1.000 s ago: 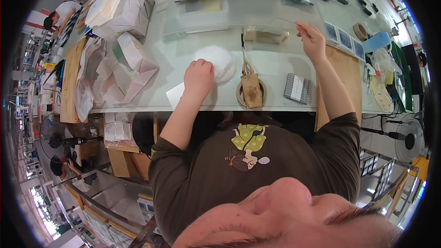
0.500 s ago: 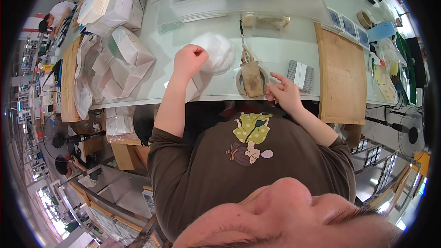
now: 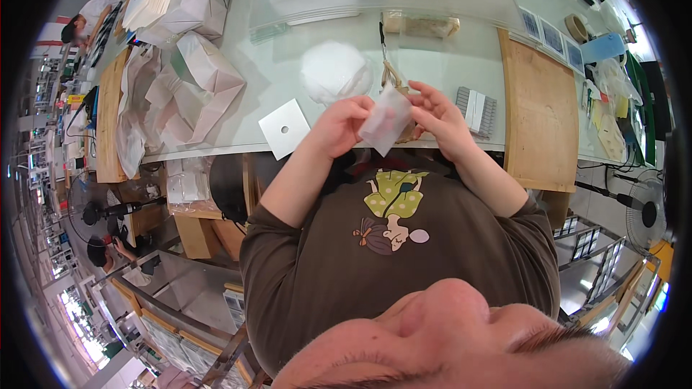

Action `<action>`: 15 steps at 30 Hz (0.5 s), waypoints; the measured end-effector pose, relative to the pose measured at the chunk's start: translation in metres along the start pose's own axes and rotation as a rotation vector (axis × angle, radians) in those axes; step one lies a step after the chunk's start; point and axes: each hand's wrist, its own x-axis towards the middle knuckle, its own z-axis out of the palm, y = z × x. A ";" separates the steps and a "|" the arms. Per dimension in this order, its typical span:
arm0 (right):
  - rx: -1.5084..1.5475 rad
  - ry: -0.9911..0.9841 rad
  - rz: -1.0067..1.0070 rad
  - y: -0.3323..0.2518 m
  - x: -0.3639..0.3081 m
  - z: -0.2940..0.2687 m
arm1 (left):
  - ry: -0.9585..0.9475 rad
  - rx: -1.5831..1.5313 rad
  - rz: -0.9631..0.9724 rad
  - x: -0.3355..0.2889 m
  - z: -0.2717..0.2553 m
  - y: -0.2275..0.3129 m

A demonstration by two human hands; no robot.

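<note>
On the pale green worktop (image 3: 270, 86), left to right: white square card (image 3: 273, 128) with round hole; white, roundish heap (image 3: 335, 72); left hand (image 3: 342, 126), pinching a translucent white sheet (image 3: 387, 119) raised at the near edge; right hand (image 3: 441, 121), half-curled at the sheet's right side, grip indeterminable; grey ribbed block (image 3: 488, 117), white-banded; flat wooden board (image 3: 540, 112).

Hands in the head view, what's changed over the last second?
The left hand moved right from the white pile and now holds a translucent sheet. The right hand came left and nearer the body, to that sheet. The pile and ridged grey block stayed put.
</note>
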 end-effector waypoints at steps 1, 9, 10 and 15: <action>0.052 -0.066 0.115 0.001 0.002 -0.001 | 0.069 0.036 -0.075 0.003 0.002 -0.005; -0.225 0.206 0.103 0.011 -0.005 -0.003 | 0.397 0.486 0.075 0.010 0.005 -0.021; -0.338 0.218 0.078 0.013 -0.006 -0.004 | 0.404 0.676 0.152 0.011 -0.001 -0.027; -0.602 0.239 -0.047 0.028 -0.006 -0.015 | 0.485 1.080 0.292 0.012 0.012 -0.029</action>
